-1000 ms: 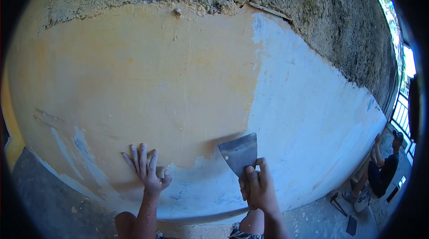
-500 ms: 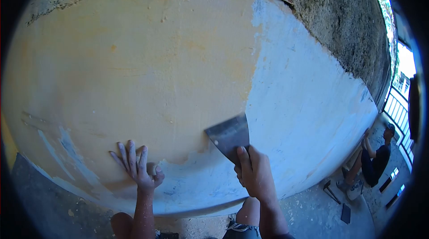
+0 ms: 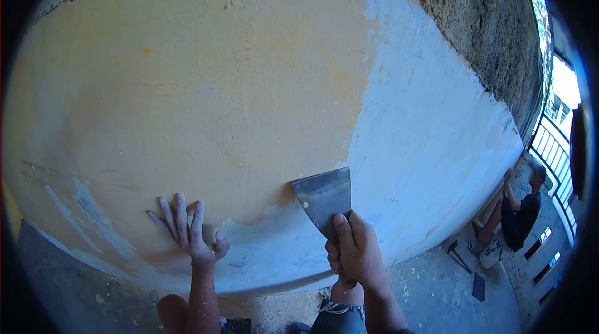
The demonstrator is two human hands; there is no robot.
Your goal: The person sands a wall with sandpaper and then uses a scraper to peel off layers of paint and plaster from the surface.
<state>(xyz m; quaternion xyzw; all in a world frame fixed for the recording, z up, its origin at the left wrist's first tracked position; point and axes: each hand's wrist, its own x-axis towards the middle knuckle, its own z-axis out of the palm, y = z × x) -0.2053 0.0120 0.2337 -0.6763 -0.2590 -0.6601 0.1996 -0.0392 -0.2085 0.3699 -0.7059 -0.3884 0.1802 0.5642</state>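
Note:
My right hand [image 3: 352, 250] is wrapped round the handle of a wide metal scraper [image 3: 326, 196], thumb on the lower part of the blade. The blade's edge points up, at the border between the yellowish paint [image 3: 187, 115] and the bare bluish-white patch [image 3: 424, 128] of the wall. Further left, my left hand [image 3: 190, 231] lies against the wall with its fingers spread, holding nothing. Beneath it the lower wall shows bluish-white scraped streaks [image 3: 103, 221].
Rough grey plaster [image 3: 480, 28] borders the painted wall at the top right. At the right another person [image 3: 524, 209] sits low beside the wall. A hammer-like tool [image 3: 460, 257] and a dark flat piece [image 3: 479, 287] lie on the floor. Behind is a railing [image 3: 552, 153].
The scraper has tilted more upright, its blade edge now a little lower in view. The view has shifted slightly, with the rough upper edge higher. My left hand keeps its place on the wall.

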